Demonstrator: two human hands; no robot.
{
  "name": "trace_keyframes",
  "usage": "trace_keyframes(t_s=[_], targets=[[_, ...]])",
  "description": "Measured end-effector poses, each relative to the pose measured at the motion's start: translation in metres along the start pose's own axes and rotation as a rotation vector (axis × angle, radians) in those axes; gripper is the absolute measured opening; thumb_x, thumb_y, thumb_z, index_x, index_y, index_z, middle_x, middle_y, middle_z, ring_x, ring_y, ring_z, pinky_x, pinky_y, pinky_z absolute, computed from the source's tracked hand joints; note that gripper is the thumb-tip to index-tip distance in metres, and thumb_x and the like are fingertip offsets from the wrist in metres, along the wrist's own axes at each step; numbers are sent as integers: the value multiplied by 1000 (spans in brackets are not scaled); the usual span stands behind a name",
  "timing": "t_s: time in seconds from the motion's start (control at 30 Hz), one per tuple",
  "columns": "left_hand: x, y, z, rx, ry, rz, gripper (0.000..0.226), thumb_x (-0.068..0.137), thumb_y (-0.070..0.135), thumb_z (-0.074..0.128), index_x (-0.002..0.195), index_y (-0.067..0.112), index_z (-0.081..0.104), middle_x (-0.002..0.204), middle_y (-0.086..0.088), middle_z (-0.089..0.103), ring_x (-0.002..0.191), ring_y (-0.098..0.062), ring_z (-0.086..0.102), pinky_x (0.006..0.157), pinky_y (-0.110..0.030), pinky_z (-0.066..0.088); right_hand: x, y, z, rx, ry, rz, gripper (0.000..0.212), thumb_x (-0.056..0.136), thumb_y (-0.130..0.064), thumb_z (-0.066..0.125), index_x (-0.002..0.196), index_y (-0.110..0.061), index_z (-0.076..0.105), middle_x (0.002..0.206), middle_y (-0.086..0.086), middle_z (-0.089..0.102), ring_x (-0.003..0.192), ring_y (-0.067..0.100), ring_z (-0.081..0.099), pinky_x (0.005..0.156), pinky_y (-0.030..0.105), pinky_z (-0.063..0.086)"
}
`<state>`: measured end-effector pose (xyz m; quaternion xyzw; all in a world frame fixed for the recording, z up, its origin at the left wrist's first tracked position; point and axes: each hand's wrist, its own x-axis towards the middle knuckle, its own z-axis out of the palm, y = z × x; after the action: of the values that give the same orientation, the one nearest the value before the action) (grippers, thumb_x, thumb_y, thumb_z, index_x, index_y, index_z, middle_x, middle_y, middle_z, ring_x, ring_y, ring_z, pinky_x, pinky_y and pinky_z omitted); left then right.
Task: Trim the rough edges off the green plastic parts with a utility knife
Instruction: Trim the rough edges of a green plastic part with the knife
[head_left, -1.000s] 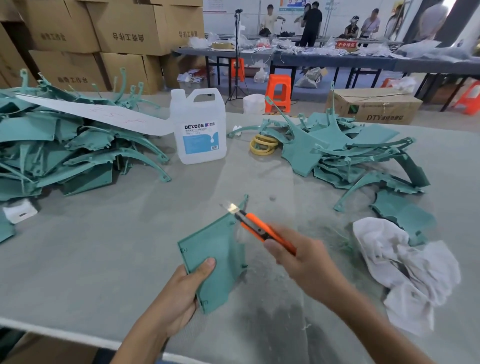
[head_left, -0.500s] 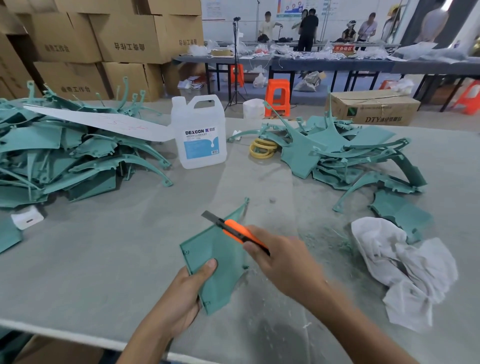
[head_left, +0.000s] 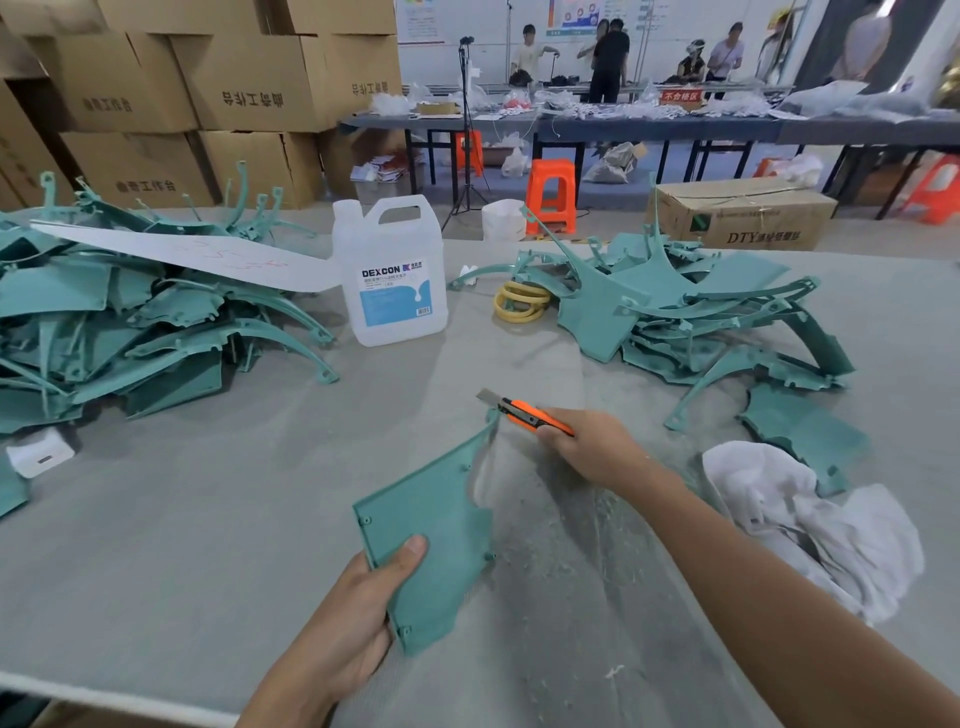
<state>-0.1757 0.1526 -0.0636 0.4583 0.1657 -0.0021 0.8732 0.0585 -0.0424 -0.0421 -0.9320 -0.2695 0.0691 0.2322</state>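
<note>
Head view: the left grip (head_left: 353, 613) pinched the green plastic part (head_left: 436, 519) at its near corner, thumb on top, holding it tilted over the worktop (head_left: 208, 519). The right grip (head_left: 587, 447) was curled round the orange utility knife (head_left: 530, 413), blade out, right beside the part's far pointed tip. The panel looked thin, light and fairly stiff, though likely to flex at that narrow tip — so holding the broad end seemed sound, fingers well clear of the blade.
</note>
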Motion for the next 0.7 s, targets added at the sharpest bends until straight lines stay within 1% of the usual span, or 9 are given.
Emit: trace_keyframes(t_s=[0.1, 0.17, 0.23, 0.3, 0.37, 0.43, 0.57, 0.67, 0.7], targets=[[-1, 0, -1, -27, 12, 7, 29, 92, 15, 58, 115, 11, 75, 127, -22, 67, 112, -37, 68, 81, -38, 60, 13, 1, 3, -71, -4, 34, 22, 106, -36, 44, 97, -25, 61, 78, -4, 60, 79, 26, 60, 61, 33, 40], [-2, 1, -1, -43, 18, 10, 29, 92, 14, 58, 114, 8, 75, 127, -22, 67, 112, -37, 68, 80, -38, 60, 12, 0, 3, -64, -7, 44, 22, 106, -37, 44, 97, -25, 61, 78, -5, 59, 80, 25, 60, 61, 33, 41], [-2, -1, -2, -51, 34, 16, 30, 92, 14, 59, 116, 4, 74, 127, -22, 67, 112, -37, 68, 79, -38, 61, 2, -2, 2, -18, 13, 50, 21, 106, -37, 44, 103, -25, 60, 83, -2, 63, 80, 26, 62, 67, 35, 46], [-2, 0, -3, -47, 43, 17, 31, 92, 15, 60, 118, 4, 72, 127, -22, 67, 112, -37, 68, 79, -38, 61, -18, -8, 3, 107, 84, 33, 18, 107, -37, 45, 116, -29, 59, 84, -2, 66, 77, 22, 62, 68, 35, 48], [-2, 0, -3, -41, 39, 16, 29, 92, 17, 60, 116, 7, 74, 126, -21, 67, 112, -36, 68, 79, -38, 61, -42, -20, 5, 229, 140, -18, 20, 106, -37, 47, 122, -34, 58, 79, -5, 64, 71, 17, 60, 64, 33, 44], [-2, 0, -2, -25, 46, 12, 28, 92, 19, 60, 113, 11, 76, 125, -20, 68, 111, -34, 69, 79, -36, 60, -68, -34, 9, 309, 148, -78, 23, 105, -40, 49, 126, -40, 58, 75, -6, 64, 64, 10, 58, 60, 28, 42], [-1, -1, -4, -19, 43, 10, 28, 93, 21, 59, 114, 12, 75, 127, -19, 68, 112, -34, 68, 80, -36, 60, -107, -53, 21, 309, 91, -190, 31, 104, -46, 48, 135, -45, 54, 65, -13, 58, 56, 3, 54, 53, 17, 37], [0, -1, -5, -14, 44, 0, 28, 93, 21, 60, 114, 12, 76, 127, -19, 68, 112, -33, 68, 80, -36, 60, -103, -53, 23, 247, 116, -213, 32, 104, -45, 47, 135, -43, 55, 61, -15, 55, 55, 4, 52, 53, 19, 38], [0, -1, -5, -11, 47, -5, 27, 92, 20, 60, 113, 12, 76, 126, -19, 68, 111, -33, 69, 80, -36, 60, -94, -48, 20, 227, 150, -168, 31, 105, -44, 46, 134, -39, 57, 63, -11, 58, 56, 6, 53, 55, 25, 42]])
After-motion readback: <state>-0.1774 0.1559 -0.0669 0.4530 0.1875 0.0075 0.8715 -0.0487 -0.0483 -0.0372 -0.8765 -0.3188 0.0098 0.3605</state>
